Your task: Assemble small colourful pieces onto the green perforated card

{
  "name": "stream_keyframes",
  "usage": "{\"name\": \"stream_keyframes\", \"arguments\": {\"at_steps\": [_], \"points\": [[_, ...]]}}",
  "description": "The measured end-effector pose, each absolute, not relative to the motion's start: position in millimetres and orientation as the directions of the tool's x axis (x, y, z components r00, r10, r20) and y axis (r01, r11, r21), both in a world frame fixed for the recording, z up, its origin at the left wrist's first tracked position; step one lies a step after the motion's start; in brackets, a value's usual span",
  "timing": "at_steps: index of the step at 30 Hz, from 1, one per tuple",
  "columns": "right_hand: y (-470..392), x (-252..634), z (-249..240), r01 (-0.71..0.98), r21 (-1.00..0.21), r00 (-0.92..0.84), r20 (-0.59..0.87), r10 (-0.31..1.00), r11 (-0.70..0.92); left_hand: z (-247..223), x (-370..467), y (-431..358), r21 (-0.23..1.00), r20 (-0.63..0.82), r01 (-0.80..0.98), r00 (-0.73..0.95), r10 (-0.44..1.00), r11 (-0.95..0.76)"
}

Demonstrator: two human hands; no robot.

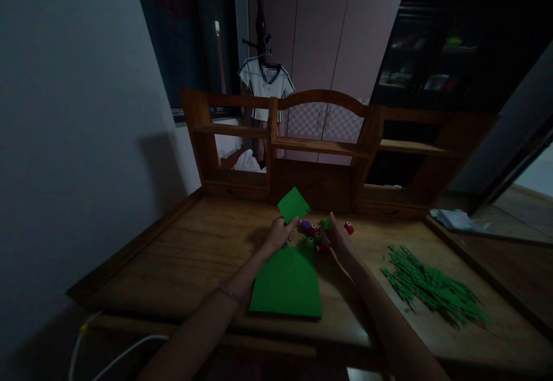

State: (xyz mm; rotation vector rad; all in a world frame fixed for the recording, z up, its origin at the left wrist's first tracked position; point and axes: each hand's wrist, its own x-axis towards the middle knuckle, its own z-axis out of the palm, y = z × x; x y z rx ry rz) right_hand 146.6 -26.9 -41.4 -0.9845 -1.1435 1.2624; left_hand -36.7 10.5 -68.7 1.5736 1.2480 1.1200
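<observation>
Over the bench (173, 266), short of its back edge, a green square (294, 203) is pinched by the fingers of the left hand (280, 234) and should be held flat, though whether a small green piece (325, 223) is gripped by the right hand (340, 239) cannot be told.

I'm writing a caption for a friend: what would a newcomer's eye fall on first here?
Probably the large green sheet near the front edge of the wooden desk. Just beyond it, the left hand holds a smaller green square, with little colourful pieces near the right hand. Farther right lies a loose heap of green strips.
</observation>
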Motion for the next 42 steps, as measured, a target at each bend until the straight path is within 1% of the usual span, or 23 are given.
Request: {"name": "stream_keyframes", "arguments": {"at_steps": [4, 9, 11, 13, 15, 18, 22, 24, 27, 30, 34, 42], "points": [[-20.9, 146.9, -43.4, -0.219, -0.975, -0.022, 0.04, 0.999, 0.034, -67.4, -35.3, 8.6, 0.961, 0.135, 0.227, 0.1, 0.986, -0.155], [-15.9, 148.7, -48.3, -0.246, -0.969, -0.01, -0.01, 1.0, -0.012, -63.2, -33.1, 5.2, 0.962, 0.165, 0.201, 0.113, 0.98, -0.186], [-19.4, 148.1, -49.3, -0.222, -0.975, -0.024, 0.029, 0.999, 0.023, -61.1, -32.8, 3.9, 0.961, 0.174, 0.193, 0.126, 0.977, -0.196], [-25.2, 146.5, -49.4, -0.186, -0.978, -0.02, 0.105, 0.994, 0.1, -59.4, -32.5, 3.0, 0.96, 0.183, 0.189, 0.136, 0.974, -0.207], [-31.4, 144.2, -48.2, -0.147, -0.973, 0.023, 0.174, 0.984, 0.175, -58.5, -31.9, 2.5, 0.956, 0.195, 0.194, 0.137, 0.971, -0.22], [-38.4, 140.8, -42.2, -0.066, -0.971, 0.079, 0.226, 0.971, 0.231, -57.8, -30.1, 1.6, 0.946, 0.23, 0.203, 0.132, 0.964, -0.253], [-43.5, 137.9, -30.9, -0.015, -0.959, -0.008, 0.284, 0.959, 0.284, -54.1, -27.6, -2.6, 0.939, 0.292, 0.152, 0.116, 0.949, -0.308], [-44.4, 137.3, -28.2, -0.004, -0.957, -0.048, 0.29, 0.956, 0.29, -50.6, -26.9, -5.5, 0.944, 0.29, 0.125, 0.135, 0.948, -0.306], [-43.6, 137.5, -29.1, 0.018, -0.958, -0.051, 0.284, 0.957, 0.285, -45.6, -26.4, -8.3, 0.948, 0.294, 0.086, 0.128, 0.947, -0.306], [-42.4, 138.4, -31.0, 0.041, -0.96, -0.059, 0.275, 0.96, 0.277, -43.2, -26.5, -8.2, 0.943, 0.325, 0.042, 0.101, 0.94, -0.331], [-43.7, 139.3, -29.7, 0.055, -0.956, -0.078, 0.284, 0.956, 0.289, -43.7, -26.8, -7.2, 0.931, 0.363, -0.018, 0.113, 0.925, -0.363], [-44.3, 139.5, -29.8, 0.111, -0.948, -0.093, 0.291, 0.952, 0.3, -43.0, -27.0, -9.5, 0.919, 0.387, 0.033, 0.129, 0.913, -0.394]]}}
